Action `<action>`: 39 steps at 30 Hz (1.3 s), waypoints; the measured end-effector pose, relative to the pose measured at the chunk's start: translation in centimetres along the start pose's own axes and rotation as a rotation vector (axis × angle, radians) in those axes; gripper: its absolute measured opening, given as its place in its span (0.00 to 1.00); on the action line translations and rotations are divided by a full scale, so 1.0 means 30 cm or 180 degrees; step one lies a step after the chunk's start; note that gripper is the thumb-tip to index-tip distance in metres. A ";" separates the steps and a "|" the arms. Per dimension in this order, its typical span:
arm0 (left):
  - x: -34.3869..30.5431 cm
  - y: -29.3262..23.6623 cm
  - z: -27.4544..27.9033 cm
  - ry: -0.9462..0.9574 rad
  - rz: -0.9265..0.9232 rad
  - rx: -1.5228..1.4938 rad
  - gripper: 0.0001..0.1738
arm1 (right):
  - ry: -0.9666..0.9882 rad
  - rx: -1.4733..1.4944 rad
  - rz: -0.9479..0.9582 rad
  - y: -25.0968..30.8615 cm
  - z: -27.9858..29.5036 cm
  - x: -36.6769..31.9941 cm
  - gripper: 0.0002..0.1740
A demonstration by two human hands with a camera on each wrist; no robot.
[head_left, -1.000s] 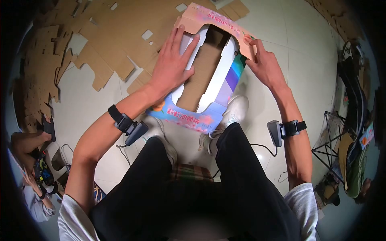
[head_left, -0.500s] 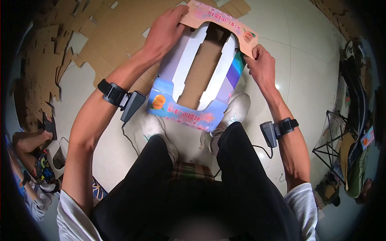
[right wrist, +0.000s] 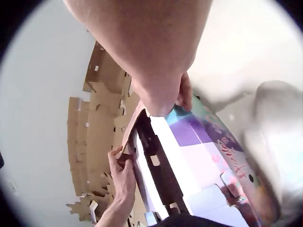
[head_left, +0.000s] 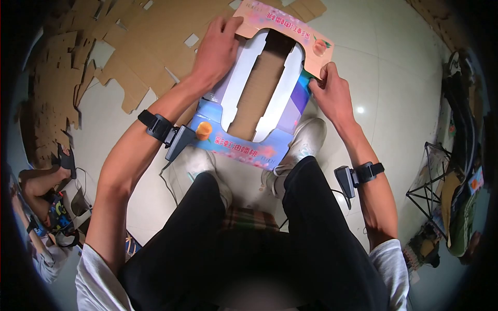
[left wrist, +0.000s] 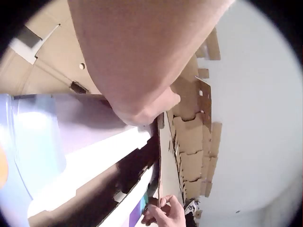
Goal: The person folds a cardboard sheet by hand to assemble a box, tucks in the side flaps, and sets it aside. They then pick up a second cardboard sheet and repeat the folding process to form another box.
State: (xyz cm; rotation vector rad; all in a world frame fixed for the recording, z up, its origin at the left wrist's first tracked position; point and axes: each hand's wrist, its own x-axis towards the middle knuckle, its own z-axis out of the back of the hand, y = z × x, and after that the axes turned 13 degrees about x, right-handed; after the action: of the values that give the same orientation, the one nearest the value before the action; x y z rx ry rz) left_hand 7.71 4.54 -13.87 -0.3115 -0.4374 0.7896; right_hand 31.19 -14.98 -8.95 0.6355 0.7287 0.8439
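A printed cardboard box (head_left: 263,136) stands between my feet, with a long opening down its top between two white inner flaps (head_left: 276,106). Its far end panel (head_left: 290,28) is peach-pink and tilted up, with a peach picture near the right corner. My left hand (head_left: 215,54) grips the left corner of that panel, its fingers curled at the edge; the right wrist view also shows this left hand (right wrist: 122,177). At the opposite corner my right hand (head_left: 333,96) pinches the panel's lower edge, beside the purple and teal side. Brown cardboard shows inside the opening.
Flattened brown cardboard sheets (head_left: 140,62) cover the floor at the far left. White shoes (head_left: 306,140) flank the box's near end. A black wire frame (head_left: 426,181) stands at right, and another person's leg (head_left: 41,184) shows at left.
My left hand has gone from lying spread over the box's left side to gripping the far panel's left corner. The right hand has shifted slightly nearer, staying at the right corner.
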 end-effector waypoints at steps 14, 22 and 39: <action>0.063 0.027 0.009 0.0400 0.0285 -0.0360 0.21 | 0.0331 -0.0656 0.0042 0.003 0.018 0.028 0.08; 0.057 0.066 -0.011 0.0842 0.0268 -0.0378 0.20 | 0.0573 -0.1237 -0.0092 0.028 0.026 0.044 0.14; -0.007 0.108 0.014 0.0586 -0.1201 0.1103 0.37 | 0.0212 -0.1837 0.1012 0.026 -0.021 -0.041 0.21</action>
State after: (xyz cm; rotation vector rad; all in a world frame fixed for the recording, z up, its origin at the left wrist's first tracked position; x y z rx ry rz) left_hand 5.41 6.58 -14.94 0.0248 -0.1716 0.4501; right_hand 29.78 -15.47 -8.36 0.2027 0.4118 1.3088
